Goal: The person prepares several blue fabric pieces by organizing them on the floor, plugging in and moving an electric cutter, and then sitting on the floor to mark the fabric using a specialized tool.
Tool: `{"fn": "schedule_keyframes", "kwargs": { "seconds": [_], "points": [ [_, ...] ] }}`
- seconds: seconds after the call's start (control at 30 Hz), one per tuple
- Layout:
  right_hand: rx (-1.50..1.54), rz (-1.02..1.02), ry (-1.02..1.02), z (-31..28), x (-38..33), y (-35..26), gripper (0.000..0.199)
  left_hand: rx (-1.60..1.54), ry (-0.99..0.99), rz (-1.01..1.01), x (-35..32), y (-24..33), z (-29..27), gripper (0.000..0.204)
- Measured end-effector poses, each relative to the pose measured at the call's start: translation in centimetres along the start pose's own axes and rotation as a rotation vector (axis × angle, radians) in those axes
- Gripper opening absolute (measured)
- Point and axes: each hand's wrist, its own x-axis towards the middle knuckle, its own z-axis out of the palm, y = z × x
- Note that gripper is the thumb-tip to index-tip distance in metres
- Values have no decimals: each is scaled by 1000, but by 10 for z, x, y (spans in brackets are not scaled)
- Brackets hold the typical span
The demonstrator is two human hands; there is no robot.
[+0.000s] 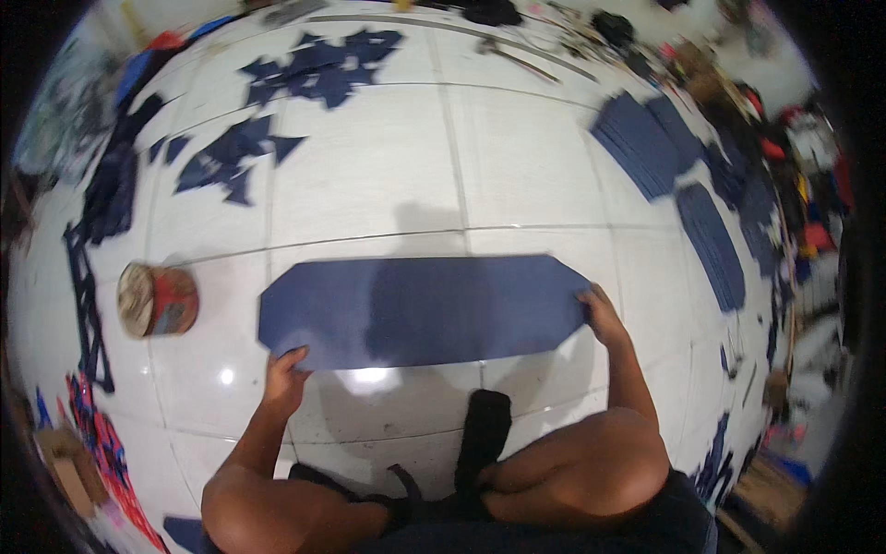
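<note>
A long dark-blue panel (425, 309) with cut-off corners is stretched level between my hands, above the white tiled floor. My left hand (285, 379) pinches its near left corner, thumb on top. At the right end, my right hand (602, 316) grips the edge, also with the thumb over the upper face. The fingers under the panel are hidden. Its surface looks smooth and slightly shiny, and a shadow falls across its middle.
A red can (159, 300) stands on the left. Blue offcuts (323, 66) lie scattered at the far left. Stacks of blue cut pieces (637, 143) sit at the far right, near a hammer (519, 59) and a long metal strip (443, 25). Mixed clutter lines the right wall.
</note>
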Motion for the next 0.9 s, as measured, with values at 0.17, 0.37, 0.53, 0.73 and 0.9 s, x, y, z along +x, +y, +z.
{"fn": "schedule_keyframes", "kwargs": {
  "seconds": [0.17,0.37,0.53,0.73,0.9],
  "points": [
    [87,123,-76,4,0,-16,40,-56,0,75,-1,-5,0,63],
    [185,139,-46,-3,-4,-11,34,57,-37,124,-1,-9,7,60],
    [70,200,-14,4,-4,-29,30,94,-84,177,-11,2,19,56],
    [-1001,-171,315,25,-19,-24,70,200,-176,179,-11,0,6,68],
    [-717,-135,346,17,-12,-10,77,366,14,-80,-34,34,-35,42]
  ]
}}
